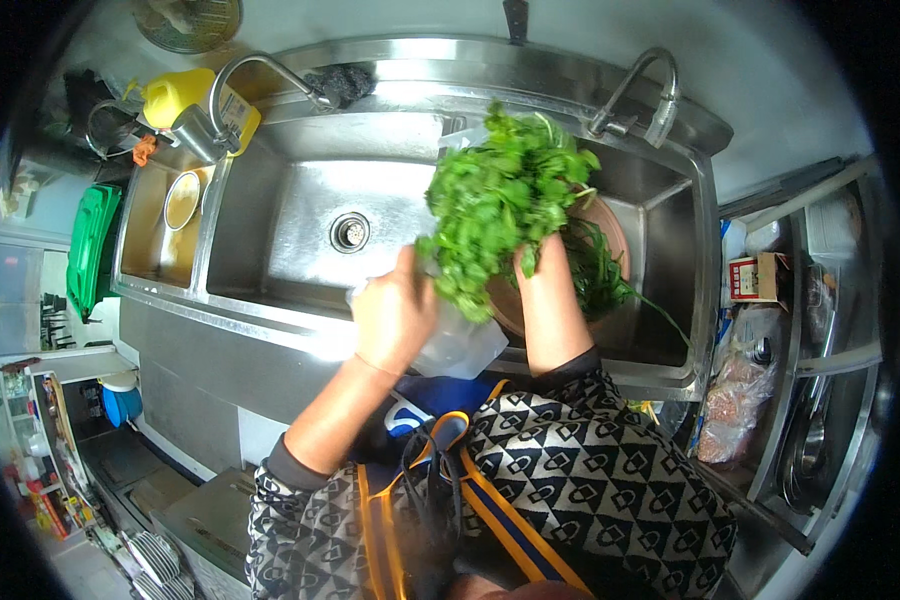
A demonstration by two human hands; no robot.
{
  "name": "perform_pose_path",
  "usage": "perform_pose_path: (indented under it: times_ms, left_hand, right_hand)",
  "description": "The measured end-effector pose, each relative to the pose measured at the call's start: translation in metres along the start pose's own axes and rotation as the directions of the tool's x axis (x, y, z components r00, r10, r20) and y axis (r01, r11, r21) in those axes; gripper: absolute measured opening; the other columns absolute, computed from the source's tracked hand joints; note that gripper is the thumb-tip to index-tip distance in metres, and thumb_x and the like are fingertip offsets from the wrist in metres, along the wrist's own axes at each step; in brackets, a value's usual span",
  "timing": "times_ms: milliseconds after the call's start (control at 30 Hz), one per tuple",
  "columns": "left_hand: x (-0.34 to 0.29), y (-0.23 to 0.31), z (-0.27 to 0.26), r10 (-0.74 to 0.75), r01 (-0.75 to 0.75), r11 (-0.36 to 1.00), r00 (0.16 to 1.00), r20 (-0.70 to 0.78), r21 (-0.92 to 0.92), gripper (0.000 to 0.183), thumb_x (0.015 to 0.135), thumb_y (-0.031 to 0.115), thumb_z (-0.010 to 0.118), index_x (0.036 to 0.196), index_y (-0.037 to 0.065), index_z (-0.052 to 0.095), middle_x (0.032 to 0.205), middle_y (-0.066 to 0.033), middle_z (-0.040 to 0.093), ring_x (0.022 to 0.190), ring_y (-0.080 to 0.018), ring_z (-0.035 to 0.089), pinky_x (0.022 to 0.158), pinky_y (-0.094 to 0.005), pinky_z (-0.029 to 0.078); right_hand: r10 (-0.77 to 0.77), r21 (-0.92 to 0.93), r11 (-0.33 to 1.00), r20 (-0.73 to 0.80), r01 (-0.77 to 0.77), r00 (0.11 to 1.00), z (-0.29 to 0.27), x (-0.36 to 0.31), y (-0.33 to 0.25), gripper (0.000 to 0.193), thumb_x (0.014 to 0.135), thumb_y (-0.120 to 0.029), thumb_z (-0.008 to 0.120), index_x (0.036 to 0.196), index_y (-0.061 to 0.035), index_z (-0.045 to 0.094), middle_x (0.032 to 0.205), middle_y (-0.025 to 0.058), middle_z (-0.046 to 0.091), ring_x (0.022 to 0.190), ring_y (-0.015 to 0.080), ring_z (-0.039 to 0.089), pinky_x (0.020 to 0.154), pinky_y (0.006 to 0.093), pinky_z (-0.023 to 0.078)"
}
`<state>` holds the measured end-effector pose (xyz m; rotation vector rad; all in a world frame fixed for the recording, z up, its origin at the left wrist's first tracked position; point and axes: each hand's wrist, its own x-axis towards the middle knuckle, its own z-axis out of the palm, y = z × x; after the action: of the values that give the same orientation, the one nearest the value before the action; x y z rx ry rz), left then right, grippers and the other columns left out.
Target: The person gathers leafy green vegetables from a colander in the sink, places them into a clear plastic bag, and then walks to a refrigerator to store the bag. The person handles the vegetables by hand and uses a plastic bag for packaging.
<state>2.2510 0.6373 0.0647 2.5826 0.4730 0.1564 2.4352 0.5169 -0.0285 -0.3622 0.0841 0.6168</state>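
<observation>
A big leafy green bunch that looks like cilantro (505,200) is up over the divider between the two large sink basins. My right hand (542,258) reaches into it from below; leaves hide most of the fingers, which appear closed round the stems. At the bunch's left side, my left hand (398,312) has its fingers curled on a clear plastic bag (460,345) that hangs under the leaves. Beneath my right hand, a brownish round basin (610,228) sits in the right sink with long-leaved greens (600,275) in it, partly covered by the bunch.
The steel sink (300,200) has a drain (350,232) in its middle basin. Faucets (660,100) rise along the back edge. At left stand a yellow jug (178,95), a metal cup (198,130), a bowl (182,200) and a green bin (92,245). A shelf with packages (735,400) is right.
</observation>
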Motion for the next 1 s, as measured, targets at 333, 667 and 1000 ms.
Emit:
perform_pose_path:
  times_ms: [333,667,1000]
  left_hand:
    - [0.057,-0.016,-0.034,0.099,-0.132,0.990,0.910,-0.403,-0.054,0.010,0.080,0.005,0.051,0.088,0.007,0.057,0.083,-0.0130,0.061,0.068,-0.0333,0.060,0.063,-0.0397,0.049]
    - [0.071,-0.038,-0.039,-0.240,0.202,0.964,0.942,-0.236,-0.175,0.035,0.089,0.032,0.047,0.084,0.002,0.061,0.070,-0.0187,0.062,0.068,-0.0325,0.061,0.066,-0.0393,0.046]
    - [0.053,-0.019,-0.063,-0.164,0.145,0.961,0.985,-0.061,-0.233,0.060,0.091,0.055,0.032,0.086,0.003,0.062,0.075,-0.0241,0.061,0.081,-0.0396,0.060,0.074,-0.0440,0.045]
  right_hand:
    - [-0.468,-0.406,0.868,-0.473,0.287,0.746,-0.012,0.025,0.036,0.010,0.071,-0.011,0.061,0.076,-0.0025,0.060,0.069,0.0041,0.055,0.055,0.0153,0.051,0.050,0.0301,0.038]
    - [-0.629,-0.662,0.646,-0.179,0.380,0.757,-0.008,0.007,0.050,0.020,0.076,-0.016,0.071,0.082,-0.0015,0.058,0.077,0.0058,0.058,0.062,0.0147,0.055,0.055,0.0254,0.042]
    - [-0.518,-0.686,0.685,-0.220,0.246,0.827,-0.009,0.012,0.050,0.014,0.086,-0.014,0.054,0.097,-0.0061,0.055,0.077,0.0049,0.058,0.048,0.0124,0.050,0.033,0.0249,0.035]
